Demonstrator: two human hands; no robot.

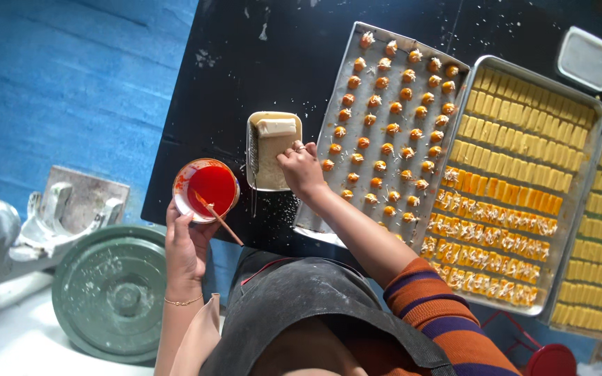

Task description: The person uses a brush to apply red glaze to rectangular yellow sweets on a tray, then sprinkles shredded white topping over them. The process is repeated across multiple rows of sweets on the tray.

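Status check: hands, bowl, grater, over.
Left hand holds red bowl, brush resting in it. Right hand on grater, cheese block on top. Pastry tray just beside; nothing blocking.

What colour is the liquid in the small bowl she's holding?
Bright red-orange, in the small bowl held by the left hand; the head view shows it clearly.

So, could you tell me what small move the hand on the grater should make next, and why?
Probably lift the grater over the middle tray. The right hand rests on it, the cheese block lies on top, and many yellow bars there carry no shreds yet.
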